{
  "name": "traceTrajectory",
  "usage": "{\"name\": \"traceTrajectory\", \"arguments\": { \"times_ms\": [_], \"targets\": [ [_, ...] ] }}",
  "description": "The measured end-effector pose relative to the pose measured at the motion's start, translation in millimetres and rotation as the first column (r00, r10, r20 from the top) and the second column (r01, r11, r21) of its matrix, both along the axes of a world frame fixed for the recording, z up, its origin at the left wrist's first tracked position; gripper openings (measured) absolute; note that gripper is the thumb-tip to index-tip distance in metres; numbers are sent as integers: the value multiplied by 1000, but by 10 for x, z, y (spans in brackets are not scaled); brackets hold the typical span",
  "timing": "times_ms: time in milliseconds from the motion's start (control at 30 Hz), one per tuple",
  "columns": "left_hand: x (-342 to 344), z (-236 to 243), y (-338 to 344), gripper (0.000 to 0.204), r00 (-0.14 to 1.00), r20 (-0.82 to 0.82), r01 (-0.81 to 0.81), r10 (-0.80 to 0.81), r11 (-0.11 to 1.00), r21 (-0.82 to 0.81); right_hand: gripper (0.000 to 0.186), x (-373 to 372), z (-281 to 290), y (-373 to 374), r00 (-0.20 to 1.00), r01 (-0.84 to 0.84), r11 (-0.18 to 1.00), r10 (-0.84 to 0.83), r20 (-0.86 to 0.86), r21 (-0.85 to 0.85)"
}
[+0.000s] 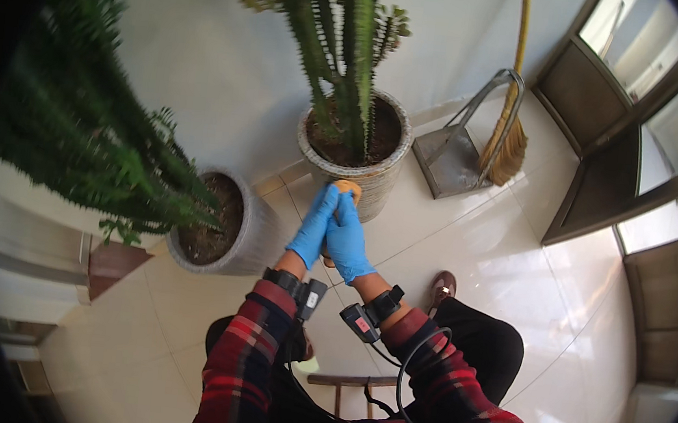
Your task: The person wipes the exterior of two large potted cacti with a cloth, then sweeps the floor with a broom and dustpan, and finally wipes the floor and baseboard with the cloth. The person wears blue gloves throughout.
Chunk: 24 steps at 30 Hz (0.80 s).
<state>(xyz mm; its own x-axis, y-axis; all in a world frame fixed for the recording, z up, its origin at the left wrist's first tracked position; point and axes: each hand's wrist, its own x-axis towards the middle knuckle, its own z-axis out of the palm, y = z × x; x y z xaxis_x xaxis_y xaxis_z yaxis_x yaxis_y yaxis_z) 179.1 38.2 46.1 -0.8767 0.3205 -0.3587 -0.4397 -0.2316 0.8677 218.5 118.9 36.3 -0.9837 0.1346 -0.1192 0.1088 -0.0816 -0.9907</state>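
A small rounded orange object, probably light and firm, is clasped between the left hand and the right hand, fingers closed around it, just before the grey pot, so its sides seem best gripped.

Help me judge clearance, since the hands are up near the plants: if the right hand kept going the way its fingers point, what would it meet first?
Probably the grey ribbed pot of the tall cactus. The right hand points up toward it, clasped with the left hand around a small tan object. Depth is unclear.
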Motion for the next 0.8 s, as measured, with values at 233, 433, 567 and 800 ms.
{"name": "traceTrajectory", "arguments": {
  "times_ms": [233,433,567,800],
  "targets": [
    [567,-542,321,58,776,451,-620,440,663,419,45,-142,470,557,767,-544,472,614,184,694],
    [95,-396,796,66,480,330,-869,813,388,308,31,-684,868,1035,748,288,436,453,-484,853],
    [-416,-225,1081,69,361,-165,-919,918,380,106,34,-793,505,945,832,224,320,428,-351,921],
    [-739,-244,445,59,468,-326,-864,821,503,28,25,-853,233,1010,747,285,508,413,-521,813]
  ]
}}
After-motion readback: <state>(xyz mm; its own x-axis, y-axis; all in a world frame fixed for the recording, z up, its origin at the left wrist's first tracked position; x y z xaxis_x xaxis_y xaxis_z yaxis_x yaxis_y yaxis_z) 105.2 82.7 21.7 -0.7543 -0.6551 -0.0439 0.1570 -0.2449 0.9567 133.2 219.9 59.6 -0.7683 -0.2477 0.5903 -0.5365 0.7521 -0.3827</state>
